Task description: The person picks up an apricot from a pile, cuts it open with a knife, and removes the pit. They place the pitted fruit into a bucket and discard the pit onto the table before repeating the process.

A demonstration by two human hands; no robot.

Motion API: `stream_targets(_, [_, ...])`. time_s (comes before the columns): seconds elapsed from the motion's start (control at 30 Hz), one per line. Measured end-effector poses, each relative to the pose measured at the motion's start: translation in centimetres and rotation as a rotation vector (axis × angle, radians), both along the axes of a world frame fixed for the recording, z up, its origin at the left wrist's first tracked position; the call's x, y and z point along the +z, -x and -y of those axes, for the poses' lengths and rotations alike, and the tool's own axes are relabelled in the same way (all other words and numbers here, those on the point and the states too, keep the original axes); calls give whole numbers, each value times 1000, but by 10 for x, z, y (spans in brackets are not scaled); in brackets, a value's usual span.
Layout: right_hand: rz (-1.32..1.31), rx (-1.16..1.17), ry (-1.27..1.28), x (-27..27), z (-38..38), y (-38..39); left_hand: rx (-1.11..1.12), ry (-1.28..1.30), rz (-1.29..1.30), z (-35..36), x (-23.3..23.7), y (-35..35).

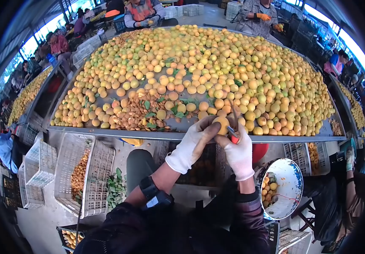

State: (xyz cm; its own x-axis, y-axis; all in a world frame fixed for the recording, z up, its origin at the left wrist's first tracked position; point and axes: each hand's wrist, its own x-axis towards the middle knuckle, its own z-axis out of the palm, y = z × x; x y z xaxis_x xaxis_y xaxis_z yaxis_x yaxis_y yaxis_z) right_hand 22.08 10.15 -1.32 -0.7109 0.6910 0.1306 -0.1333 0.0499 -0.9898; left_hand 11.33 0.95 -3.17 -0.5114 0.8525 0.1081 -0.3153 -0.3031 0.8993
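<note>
At the near edge of the metal table, my left hand [194, 143], in a white glove with stained fingers, pinches an apricot [222, 123]. Close against it, my right hand [239, 153], also gloved in white, is closed on a small knife [234, 139] with a red handle. The knife meets the fruit's near right side; how far it goes in is hidden. Beyond both hands, apricots [182, 55] cover the table [157, 134] in a thick layer. Brown pits [134, 112] with some green leaves are heaped left of my hands.
Below the table on the left stands a white crate [96, 186] with brown pits inside. A white bucket [290, 186] holding apricots is at my right. Two people [143, 12] sit across the table, one with orange gloves. Leaves [115, 188] lie on the floor.
</note>
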Motion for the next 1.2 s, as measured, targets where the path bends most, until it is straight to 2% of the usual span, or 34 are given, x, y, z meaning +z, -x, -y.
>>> stream_targets(0.07, [90,7,-294,-2,1,-6,14,46,75,0,-2,-11])
stream_targets(0.1, [95,20,-216,8,4,-11,74,14,236,-1,-2,-18])
stream_targets(0.13, [145,-34,-160,13,5,-22,76,13,236,0,-6,-19])
stream_targets(0.2, [204,-50,55,30,12,-41,-53,-181,573,0,-15,-16])
stream_targets(0.27, [191,-61,-24,19,16,-47,-24,-164,601,1,-18,-19])
stream_targets(0.33, [186,-57,-521,1,19,-48,-110,-158,674,-3,-26,-18])
stream_targets(0.37, [212,-38,-563,-3,24,-49,-112,-157,675,-4,-24,-23])
stream_targets(0.47, [74,-101,-586,-12,36,-40,-11,-144,677,-4,-12,-39])
stream_targets(0.6, [85,-154,-607,-26,40,-37,-9,-141,709,0,-7,-50])
stream_targets(0.67, [184,-151,-550,-25,43,-37,-18,-152,737,0,-10,-53])
stream_targets(0.9, [223,-128,-522,-30,42,-37,25,-152,634,6,-11,-59])
stream_targets(0.97, [276,-26,-515,-24,40,-41,8,-134,651,11,-14,-56])
stream_targets(1.03, [252,27,-492,-16,36,-45,-65,-184,490,19,-20,-47])
stream_targets(1.07, [229,79,-468,-15,34,-48,-63,-180,496,23,-22,-42])
stream_targets(1.13, [272,109,-501,-26,25,-53,-79,-26,71,29,-25,-23])
stream_targets(1.17, [278,130,-459,-31,24,-55,-110,5,-59,30,-26,-15])
stream_targets(1.2, [283,150,-416,-32,24,-55,-109,7,-60,30,-26,-18])
